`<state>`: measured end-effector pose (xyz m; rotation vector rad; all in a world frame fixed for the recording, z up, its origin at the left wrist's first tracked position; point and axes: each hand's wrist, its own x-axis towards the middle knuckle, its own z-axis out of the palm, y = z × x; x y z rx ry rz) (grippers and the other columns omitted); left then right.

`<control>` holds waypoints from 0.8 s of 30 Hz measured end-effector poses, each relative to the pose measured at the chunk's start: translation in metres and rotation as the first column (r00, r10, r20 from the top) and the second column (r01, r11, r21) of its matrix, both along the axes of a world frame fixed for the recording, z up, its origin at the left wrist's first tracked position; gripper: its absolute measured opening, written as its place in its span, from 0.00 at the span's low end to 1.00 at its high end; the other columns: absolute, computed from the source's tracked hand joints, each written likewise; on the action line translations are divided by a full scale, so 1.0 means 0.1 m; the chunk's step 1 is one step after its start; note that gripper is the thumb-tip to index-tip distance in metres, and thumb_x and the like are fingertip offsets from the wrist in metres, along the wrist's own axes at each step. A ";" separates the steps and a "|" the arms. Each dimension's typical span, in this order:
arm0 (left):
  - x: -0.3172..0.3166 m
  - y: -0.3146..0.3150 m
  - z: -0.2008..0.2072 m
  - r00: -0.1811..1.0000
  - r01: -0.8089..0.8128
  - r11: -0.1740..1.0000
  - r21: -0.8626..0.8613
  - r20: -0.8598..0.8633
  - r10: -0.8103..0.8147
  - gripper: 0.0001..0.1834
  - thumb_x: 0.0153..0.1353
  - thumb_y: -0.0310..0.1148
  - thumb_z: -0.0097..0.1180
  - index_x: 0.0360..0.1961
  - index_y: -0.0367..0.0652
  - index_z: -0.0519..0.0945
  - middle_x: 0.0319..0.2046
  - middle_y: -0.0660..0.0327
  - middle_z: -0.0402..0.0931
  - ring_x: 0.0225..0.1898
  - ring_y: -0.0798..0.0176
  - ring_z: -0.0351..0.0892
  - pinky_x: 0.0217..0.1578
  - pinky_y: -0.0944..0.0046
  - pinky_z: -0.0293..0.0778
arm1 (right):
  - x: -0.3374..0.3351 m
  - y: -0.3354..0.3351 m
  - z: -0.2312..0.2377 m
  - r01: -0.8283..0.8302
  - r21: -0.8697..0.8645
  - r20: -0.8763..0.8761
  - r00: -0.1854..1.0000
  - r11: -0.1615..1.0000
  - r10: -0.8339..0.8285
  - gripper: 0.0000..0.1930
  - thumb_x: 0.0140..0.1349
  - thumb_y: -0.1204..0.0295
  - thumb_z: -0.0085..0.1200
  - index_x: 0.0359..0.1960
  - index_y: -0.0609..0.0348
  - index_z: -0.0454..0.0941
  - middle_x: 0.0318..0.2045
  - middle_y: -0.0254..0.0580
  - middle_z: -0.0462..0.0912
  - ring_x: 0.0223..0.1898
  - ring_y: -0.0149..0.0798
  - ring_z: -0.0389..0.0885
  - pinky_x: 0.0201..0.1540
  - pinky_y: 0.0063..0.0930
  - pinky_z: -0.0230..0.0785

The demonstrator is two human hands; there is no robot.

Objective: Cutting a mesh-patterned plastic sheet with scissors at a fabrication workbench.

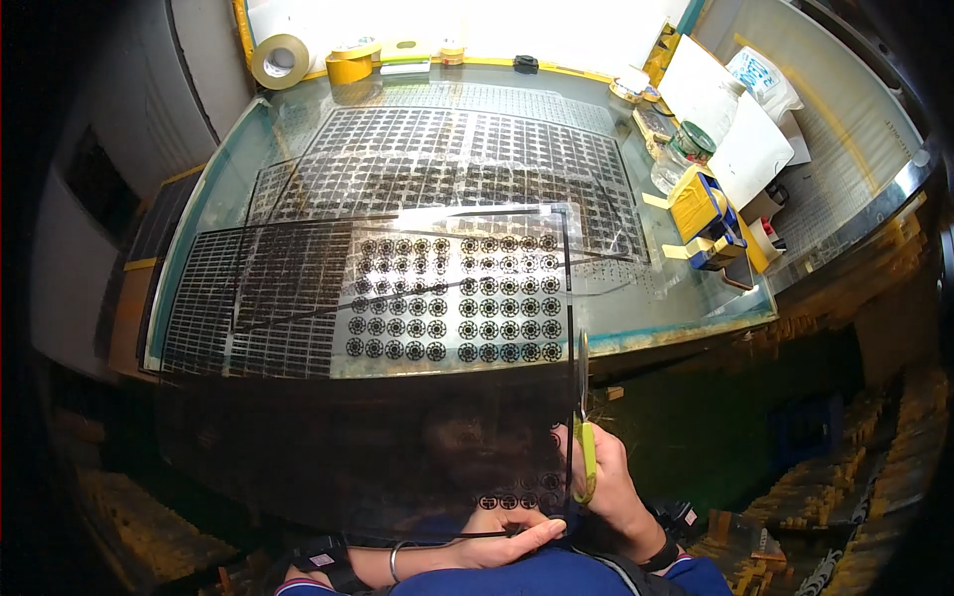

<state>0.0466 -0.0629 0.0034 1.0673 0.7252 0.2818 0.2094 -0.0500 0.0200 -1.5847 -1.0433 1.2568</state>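
A large transparent film sheet (pixel 457 308), printed with dark round patterns and dense dark grids, hangs in front of me, its far part over the glass table. At its near lower corner my left hand (pixel 512 536) pinches the edge between thumb and fingers. Close to the sheet's right edge, my right hand (pixel 614 482) grips a pair of scissors (pixel 586 447) with yellow-green handles. The blades point away from me and run alongside that edge; whether they touch the film I cannot tell. Some right-hand fingers are hidden behind the sheet and handles.
Other printed films (pixel 556 149) lie on the glass table (pixel 696 308). Along the back stand tape rolls (pixel 281 62) and a small black object (pixel 526 65). To the right are a blue-and-yellow tape dispenser (pixel 708 219), a green-lidded jar (pixel 691 144) and a white board (pixel 730 119).
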 end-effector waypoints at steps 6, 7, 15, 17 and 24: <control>-0.01 -0.04 -0.07 0.997 0.044 0.998 -0.046 -0.059 -0.047 0.13 0.57 0.39 0.52 0.29 0.39 0.80 0.26 0.64 0.76 0.30 0.75 0.72 0.34 0.76 0.66 | 0.02 0.10 0.03 -0.016 0.042 0.028 1.000 0.999 0.015 0.09 0.60 0.69 0.47 0.25 0.61 0.69 0.15 0.26 0.65 0.17 0.19 0.61 0.18 0.17 0.55; -0.01 -0.04 -0.08 0.994 0.079 0.995 -0.054 -0.069 -0.082 0.14 0.57 0.39 0.52 0.30 0.39 0.80 0.27 0.64 0.77 0.32 0.75 0.73 0.36 0.75 0.66 | 0.02 0.11 0.04 -0.009 0.045 0.021 1.000 0.999 0.008 0.09 0.60 0.69 0.47 0.25 0.61 0.69 0.15 0.26 0.65 0.17 0.19 0.61 0.18 0.17 0.55; 0.00 0.00 -0.01 0.984 0.158 0.987 -0.016 -0.087 -0.158 0.15 0.58 0.41 0.50 0.31 0.40 0.80 0.28 0.63 0.77 0.34 0.74 0.73 0.38 0.75 0.66 | 0.03 0.15 0.04 0.059 -0.017 -0.062 0.996 0.998 -0.060 0.09 0.60 0.69 0.46 0.24 0.60 0.69 0.15 0.25 0.65 0.17 0.18 0.61 0.17 0.17 0.54; 0.00 0.00 -0.02 0.978 0.177 0.984 -0.008 -0.114 -0.177 0.15 0.58 0.41 0.50 0.31 0.40 0.80 0.28 0.63 0.77 0.34 0.74 0.73 0.38 0.75 0.66 | 0.03 0.16 0.05 0.061 -0.011 -0.059 0.996 0.998 -0.062 0.10 0.60 0.69 0.46 0.24 0.60 0.69 0.15 0.25 0.65 0.17 0.18 0.61 0.17 0.16 0.54; 0.03 0.01 -0.02 0.964 0.234 0.972 -0.024 -0.123 -0.235 0.15 0.58 0.42 0.50 0.31 0.42 0.80 0.29 0.63 0.77 0.34 0.73 0.73 0.37 0.74 0.66 | 0.14 0.31 -0.01 0.069 0.124 0.084 0.993 0.990 -0.079 0.13 0.59 0.65 0.47 0.20 0.57 0.66 0.13 0.25 0.64 0.14 0.20 0.62 0.15 0.16 0.55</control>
